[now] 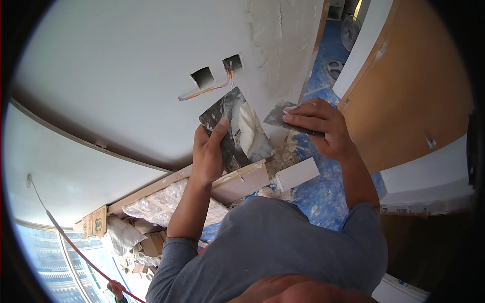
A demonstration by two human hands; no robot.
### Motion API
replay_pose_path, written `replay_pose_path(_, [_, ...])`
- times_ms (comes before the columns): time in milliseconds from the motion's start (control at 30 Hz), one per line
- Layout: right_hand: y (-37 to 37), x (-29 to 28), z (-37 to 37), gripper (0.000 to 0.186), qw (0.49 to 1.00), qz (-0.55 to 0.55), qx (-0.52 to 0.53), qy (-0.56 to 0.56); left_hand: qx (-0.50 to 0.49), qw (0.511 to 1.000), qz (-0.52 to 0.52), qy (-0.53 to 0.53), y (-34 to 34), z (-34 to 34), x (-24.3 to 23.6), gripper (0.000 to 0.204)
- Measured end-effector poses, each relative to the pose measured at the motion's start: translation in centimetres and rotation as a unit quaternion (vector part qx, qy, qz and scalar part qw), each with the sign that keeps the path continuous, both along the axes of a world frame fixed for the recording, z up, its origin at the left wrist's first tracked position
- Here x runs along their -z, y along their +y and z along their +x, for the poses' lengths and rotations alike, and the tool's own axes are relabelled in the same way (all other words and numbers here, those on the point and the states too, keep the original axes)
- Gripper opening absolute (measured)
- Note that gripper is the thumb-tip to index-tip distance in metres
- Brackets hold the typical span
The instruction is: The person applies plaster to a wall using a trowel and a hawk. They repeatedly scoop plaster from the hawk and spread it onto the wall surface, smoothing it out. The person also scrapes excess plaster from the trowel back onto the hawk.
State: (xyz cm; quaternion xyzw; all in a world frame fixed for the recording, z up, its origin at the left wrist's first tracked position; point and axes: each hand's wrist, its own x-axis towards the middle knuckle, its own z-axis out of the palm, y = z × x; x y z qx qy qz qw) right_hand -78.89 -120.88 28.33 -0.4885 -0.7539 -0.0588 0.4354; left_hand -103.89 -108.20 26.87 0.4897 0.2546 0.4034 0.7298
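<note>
You are facing a white wall (126, 76) with two cut-outs (202, 77) and loose wires (212, 89). Your left hand (208, 151) is gripping a hawk (236, 129) loaded with putty (250, 129), fingers clamped on it. Your right hand (319, 127) is pressing a knife (283, 115) against the wall, fingers closed on it.

blue-covered floor (323, 197), plaster debris (283, 156), white board piece (297, 173), plastic-wrapped bundle (161, 202)

Two bare hands are seen: the left hand (208, 154) and the right hand (323, 129). One dark rectangular plaster-smeared board (237, 129) is gripped under the left fingers; one grey metal putty blade (279, 115) lies beneath the right fingertips. Two square wall cut-outs (202, 77) are counted above the fingers.
</note>
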Motion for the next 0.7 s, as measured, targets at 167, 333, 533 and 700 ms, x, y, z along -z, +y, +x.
replay_pose_path(167, [0.2, -3.4, -1.9, 0.044, 0.981, 0.035, -0.003, -0.192, -0.029, 0.993, 0.112, 0.035, -0.5, 0.0, -0.9, 0.034])
replay_pose_path(333, [0.1, -2.5, -3.9, 0.047, 0.969, -0.009, 0.014, -0.248, -0.114, 0.977, 0.182, 0.017, -1.2, 0.5, -0.9, 0.032])
replay_pose_path(533, [3.2, -3.1, 3.2, 0.064, 0.967, -0.068, 0.072, -0.236, -0.244, 0.957, 0.112, -0.108, 1.3, -0.5, -0.9, 0.034])
replay_pose_path(700, [9.9, -5.8, 14.0, 0.063, 0.944, 0.185, 0.240, -0.130, -0.226, 0.968, 0.064, -0.089, 0.6, -1.3, 0.9, 0.036])
